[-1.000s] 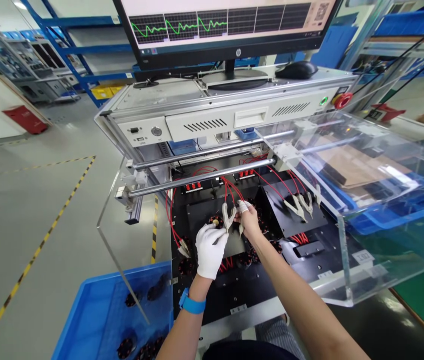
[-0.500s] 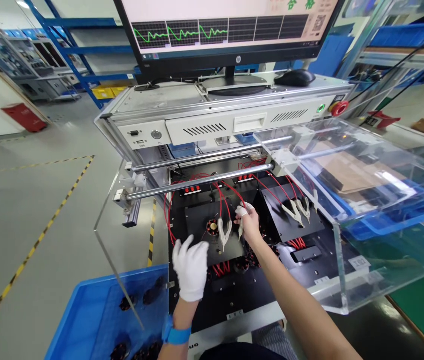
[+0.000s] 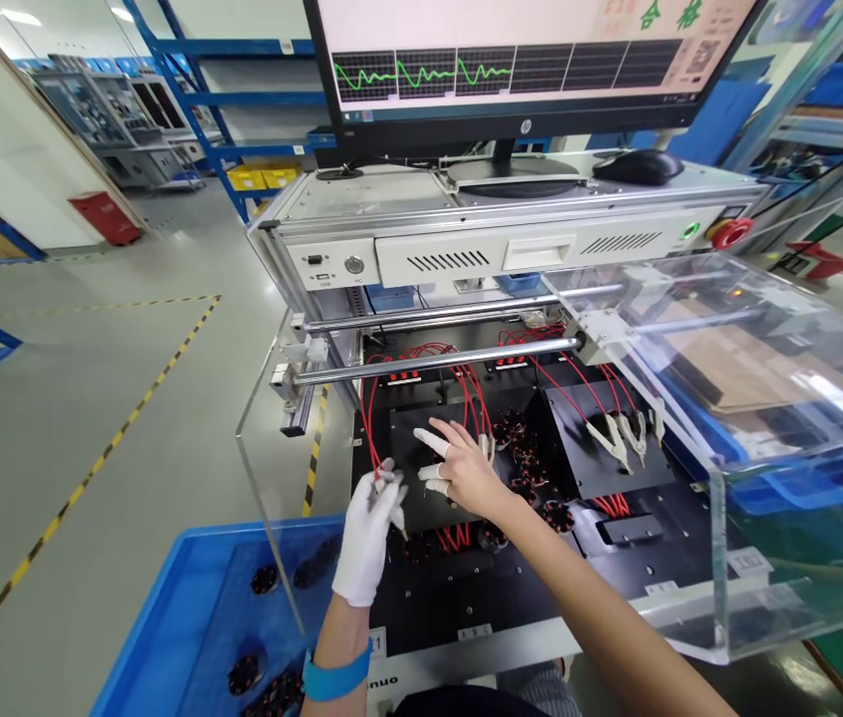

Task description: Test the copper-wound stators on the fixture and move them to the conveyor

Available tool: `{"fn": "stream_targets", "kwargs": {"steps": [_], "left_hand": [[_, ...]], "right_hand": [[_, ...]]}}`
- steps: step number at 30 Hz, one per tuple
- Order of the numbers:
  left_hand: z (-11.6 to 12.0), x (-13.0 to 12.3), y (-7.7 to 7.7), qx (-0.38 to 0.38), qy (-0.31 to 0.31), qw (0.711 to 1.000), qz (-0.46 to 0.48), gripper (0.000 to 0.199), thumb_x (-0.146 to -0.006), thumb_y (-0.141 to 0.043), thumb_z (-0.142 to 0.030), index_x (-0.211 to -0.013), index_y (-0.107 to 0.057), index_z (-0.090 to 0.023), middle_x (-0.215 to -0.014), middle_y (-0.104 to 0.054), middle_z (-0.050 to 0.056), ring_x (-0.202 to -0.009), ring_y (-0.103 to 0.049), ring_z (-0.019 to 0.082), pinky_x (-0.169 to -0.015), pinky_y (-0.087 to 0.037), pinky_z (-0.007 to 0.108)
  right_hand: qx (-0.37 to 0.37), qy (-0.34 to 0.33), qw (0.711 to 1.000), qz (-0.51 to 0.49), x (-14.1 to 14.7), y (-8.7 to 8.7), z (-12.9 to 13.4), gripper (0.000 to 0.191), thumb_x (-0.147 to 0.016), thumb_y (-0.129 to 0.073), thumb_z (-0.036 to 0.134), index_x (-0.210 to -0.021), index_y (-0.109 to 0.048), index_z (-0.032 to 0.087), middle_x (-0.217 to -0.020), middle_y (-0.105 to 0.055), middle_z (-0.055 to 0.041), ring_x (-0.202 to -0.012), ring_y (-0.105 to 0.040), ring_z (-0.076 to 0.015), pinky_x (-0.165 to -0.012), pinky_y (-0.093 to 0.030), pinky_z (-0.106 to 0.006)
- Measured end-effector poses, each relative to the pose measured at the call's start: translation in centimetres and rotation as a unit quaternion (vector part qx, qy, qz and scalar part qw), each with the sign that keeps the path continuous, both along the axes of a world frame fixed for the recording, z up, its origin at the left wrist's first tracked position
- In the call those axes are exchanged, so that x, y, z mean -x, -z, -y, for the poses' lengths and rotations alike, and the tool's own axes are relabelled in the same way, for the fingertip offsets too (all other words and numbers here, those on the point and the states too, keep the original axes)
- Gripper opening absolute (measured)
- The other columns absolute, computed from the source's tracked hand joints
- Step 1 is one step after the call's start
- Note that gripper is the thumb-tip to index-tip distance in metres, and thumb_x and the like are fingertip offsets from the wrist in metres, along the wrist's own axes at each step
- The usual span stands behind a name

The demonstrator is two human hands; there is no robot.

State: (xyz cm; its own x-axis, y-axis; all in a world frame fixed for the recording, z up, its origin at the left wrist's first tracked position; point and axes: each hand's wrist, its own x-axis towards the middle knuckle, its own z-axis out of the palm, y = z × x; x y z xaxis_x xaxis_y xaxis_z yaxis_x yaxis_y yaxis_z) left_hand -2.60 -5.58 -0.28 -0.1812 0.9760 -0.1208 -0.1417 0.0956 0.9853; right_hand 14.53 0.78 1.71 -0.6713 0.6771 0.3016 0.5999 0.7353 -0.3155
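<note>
My left hand (image 3: pixel 365 543), in a white glove, is closed round alligator clips with pale sleeves (image 3: pixel 400 513) at the left edge of the black test plate (image 3: pixel 410 423). Red wires (image 3: pixel 371 423) run up from those clips. My right hand (image 3: pixel 470 470), with white finger cots, hovers over the same plate, its fingers apart and holding nothing I can see. Close behind its fingers, more pale clips (image 3: pixel 487 445) hang on red wires. Whatever lies on the plate beneath the right hand is hidden. Several copper-wound motor stators (image 3: pixel 526 453) lie in the dark channel to the right.
A second plate with pale clips (image 3: pixel 615 438) is at right, under a clear acrylic cover (image 3: pixel 720 518). Metal rails (image 3: pixel 436 360) cross above the wires. A blue bin (image 3: pixel 189 597) with stators stands at lower left. The monitor (image 3: pixel 526 124) shows green curves.
My left hand has closed on clips at the plate's left edge. The right hand has left the clip it held and moved left over the plate, fingers spread. The view has shifted left.
</note>
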Motion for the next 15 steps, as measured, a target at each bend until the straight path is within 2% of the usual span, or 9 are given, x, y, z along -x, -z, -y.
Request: {"fn": "stream_targets", "kwargs": {"steps": [1, 3, 5, 7, 13, 15], "left_hand": [[-0.2, -0.4, -0.6, -0.007, -0.006, 0.998, 0.065, 0.027, -0.076, -0.057, -0.035, -0.097, -0.049, -0.02, -0.116, -0.053, 0.008, -0.102, -0.056, 0.02, -0.092, -0.043, 0.04], [-1.2, -1.0, -1.0, -0.01, -0.062, 0.989, 0.137, 0.032, -0.072, -0.063, -0.033, -0.096, -0.046, -0.019, -0.11, -0.054, 0.008, -0.092, -0.06, 0.019, -0.086, -0.048, 0.041], [-2.4, -1.4, -0.8, -0.003, -0.136, 0.978, 0.159, 0.037, -0.067, -0.069, -0.03, -0.093, -0.045, -0.018, -0.099, -0.055, 0.005, -0.08, -0.062, 0.016, -0.08, -0.051, 0.041], [-3.5, -1.7, -0.3, -0.001, -0.18, 0.97, 0.164, 0.039, -0.063, -0.071, -0.027, -0.09, -0.045, -0.017, -0.092, -0.055, 0.003, -0.073, -0.063, 0.015, -0.077, -0.052, 0.04], [-4.3, -2.3, 0.2, 0.004, -0.199, 0.97, 0.138, 0.039, -0.063, -0.071, -0.025, -0.093, -0.046, -0.016, -0.092, -0.056, 0.004, -0.075, -0.063, 0.014, -0.078, -0.052, 0.038], [-4.1, -2.2, 0.3, 0.011, -0.202, 0.971, 0.13, 0.04, -0.065, -0.071, -0.027, -0.094, -0.046, -0.017, -0.097, -0.056, 0.005, -0.079, -0.063, 0.015, -0.08, -0.052, 0.038]], "right_hand": [[0.004, -0.002, 1.0, 0.002, 0.1, 0.1, -0.2, 0.014, -0.072, -0.064, 0.017, -0.08, -0.071, 0.025, -0.139, -0.036, -0.0022, -0.133, -0.017, -0.027, -0.106, -0.018, -0.053], [0.01, -0.004, 1.0, 0.002, 0.3, 0.3, -0.3, 0.012, -0.072, -0.065, 0.018, -0.079, -0.071, 0.025, -0.137, -0.039, -0.0023, -0.133, -0.018, -0.0268, -0.106, -0.018, -0.053], [0.011, -0.005, 1.0, 0.002, 0.3, 0.3, -0.3, 0.011, -0.071, -0.065, 0.018, -0.078, -0.071, 0.026, -0.136, -0.041, -0.0025, -0.132, -0.019, -0.0269, -0.106, -0.017, -0.053], [0.006, -0.007, 1.0, 0.005, 0.2, 0.2, -0.2, 0.01, -0.071, -0.066, 0.019, -0.077, -0.071, 0.025, -0.135, -0.042, -0.0026, -0.132, -0.019, -0.027, -0.106, -0.017, -0.053], [-0.015, -0.003, 1.0, 0.022, 1.0, 0.3, -1.0, 0.008, -0.072, -0.063, 0.018, -0.074, -0.07, 0.023, -0.134, -0.043, -0.0036, -0.132, -0.02, -0.0264, -0.107, -0.017, -0.049], [-0.002, -0.006, 1.0, 0.012, 1.4, -0.2, -0.4, 0.01, -0.073, -0.062, 0.017, -0.076, -0.07, 0.021, -0.134, -0.043, -0.005, -0.132, -0.021, -0.0271, -0.107, -0.017, -0.049]]}}
